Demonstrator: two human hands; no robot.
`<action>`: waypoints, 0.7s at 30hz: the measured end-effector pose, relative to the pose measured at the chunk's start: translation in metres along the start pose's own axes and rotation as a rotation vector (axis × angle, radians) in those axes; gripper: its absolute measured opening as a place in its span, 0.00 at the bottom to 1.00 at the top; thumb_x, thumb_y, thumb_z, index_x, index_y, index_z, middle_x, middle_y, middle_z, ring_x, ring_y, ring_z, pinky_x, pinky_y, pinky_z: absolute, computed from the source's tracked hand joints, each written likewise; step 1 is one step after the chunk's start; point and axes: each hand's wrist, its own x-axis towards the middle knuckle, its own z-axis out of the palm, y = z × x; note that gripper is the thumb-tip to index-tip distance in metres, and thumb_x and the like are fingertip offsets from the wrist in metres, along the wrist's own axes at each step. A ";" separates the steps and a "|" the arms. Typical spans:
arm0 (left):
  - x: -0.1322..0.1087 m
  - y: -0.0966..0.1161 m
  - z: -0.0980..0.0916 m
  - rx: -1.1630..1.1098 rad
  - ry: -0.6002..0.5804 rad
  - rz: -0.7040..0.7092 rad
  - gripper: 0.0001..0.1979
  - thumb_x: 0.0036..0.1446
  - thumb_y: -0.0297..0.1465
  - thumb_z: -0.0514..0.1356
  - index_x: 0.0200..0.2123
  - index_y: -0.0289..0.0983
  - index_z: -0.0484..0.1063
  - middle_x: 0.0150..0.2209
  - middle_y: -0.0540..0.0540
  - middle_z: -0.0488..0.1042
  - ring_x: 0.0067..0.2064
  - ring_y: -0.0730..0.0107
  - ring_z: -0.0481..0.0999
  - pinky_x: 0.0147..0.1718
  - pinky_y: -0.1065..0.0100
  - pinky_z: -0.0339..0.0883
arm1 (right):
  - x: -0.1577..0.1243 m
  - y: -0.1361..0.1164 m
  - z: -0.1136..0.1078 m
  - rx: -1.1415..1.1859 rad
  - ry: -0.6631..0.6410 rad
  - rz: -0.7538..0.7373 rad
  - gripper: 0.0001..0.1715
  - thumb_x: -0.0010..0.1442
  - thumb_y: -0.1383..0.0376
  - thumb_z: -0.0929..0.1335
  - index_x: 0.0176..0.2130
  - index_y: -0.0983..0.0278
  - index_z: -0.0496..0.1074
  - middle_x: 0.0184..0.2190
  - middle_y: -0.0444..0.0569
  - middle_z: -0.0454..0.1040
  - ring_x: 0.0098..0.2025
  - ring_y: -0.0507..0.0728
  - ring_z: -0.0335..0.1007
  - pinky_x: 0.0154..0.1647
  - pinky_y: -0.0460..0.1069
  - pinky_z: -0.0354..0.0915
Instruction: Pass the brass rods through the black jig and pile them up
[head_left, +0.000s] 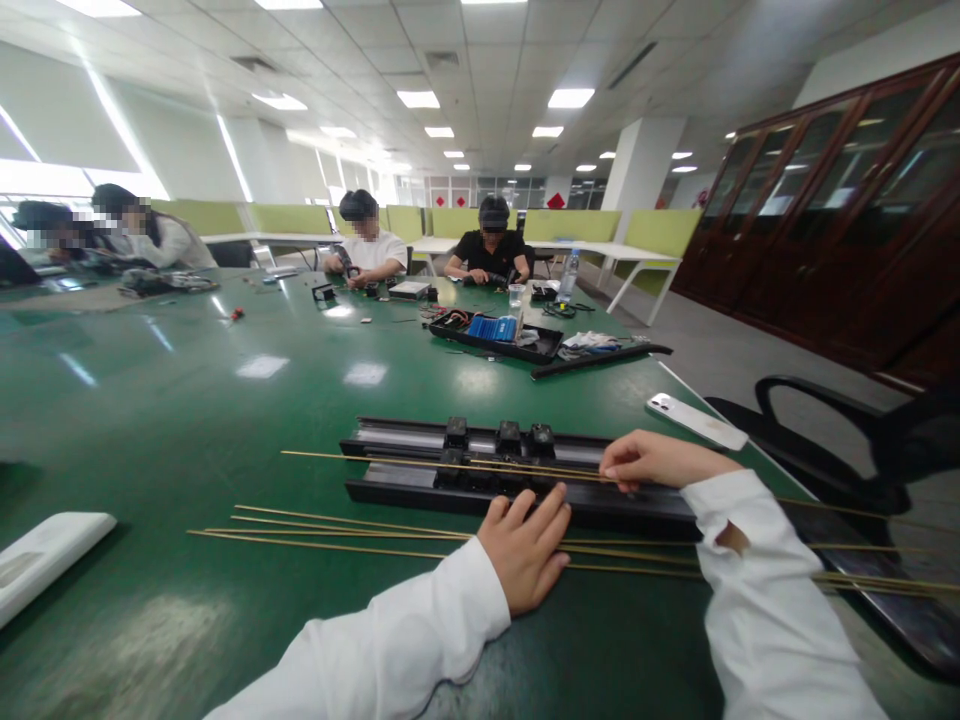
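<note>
Two black channel-shaped rails (420,492) lie side by side on the green table, with several small black blocks (508,437) set along them. My right hand (637,460) pinches thin brass-coloured rods (360,457) that run left over the nearer rail. Fingers spread, my left hand (525,550) rests at the near edge of that rail, over several more long rods (322,528) lying on the table. Whether its palm touches those rods cannot be made out.
A white phone (697,420) lies beyond my right hand near the table edge. A black tray (540,345) with blue parts, a bottle (568,278) and a dark strip (600,360) are farther back. Several people sit across the table. A white object (52,560) is at left.
</note>
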 end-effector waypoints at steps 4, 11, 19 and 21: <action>0.000 0.000 0.001 -0.010 -0.003 -0.010 0.24 0.60 0.41 0.42 0.56 0.38 0.56 0.61 0.50 0.49 0.49 0.61 0.59 0.40 0.63 0.54 | -0.003 0.002 -0.002 -0.001 -0.003 0.014 0.19 0.45 0.53 0.67 0.27 0.68 0.71 0.20 0.47 0.70 0.24 0.52 0.66 0.27 0.46 0.61; 0.000 0.002 0.006 -0.010 0.006 -0.033 0.24 0.59 0.42 0.44 0.55 0.39 0.58 0.62 0.51 0.48 0.49 0.61 0.59 0.40 0.62 0.54 | -0.006 0.009 -0.006 -0.004 -0.002 0.032 0.18 0.45 0.53 0.67 0.25 0.67 0.70 0.20 0.47 0.71 0.24 0.52 0.66 0.27 0.46 0.61; 0.001 0.008 0.016 -0.001 0.007 -0.082 0.24 0.57 0.42 0.45 0.54 0.41 0.59 0.62 0.54 0.48 0.49 0.60 0.58 0.40 0.60 0.54 | -0.001 -0.014 -0.001 -0.168 0.105 -0.069 0.23 0.48 0.51 0.63 0.28 0.67 0.73 0.26 0.49 0.74 0.30 0.55 0.67 0.32 0.47 0.61; 0.001 0.008 0.014 0.014 0.008 -0.079 0.24 0.57 0.42 0.45 0.54 0.41 0.59 0.61 0.54 0.49 0.49 0.60 0.58 0.40 0.61 0.54 | 0.003 -0.029 0.008 -0.191 0.096 -0.107 0.21 0.49 0.52 0.63 0.28 0.67 0.72 0.25 0.48 0.74 0.29 0.54 0.66 0.31 0.47 0.60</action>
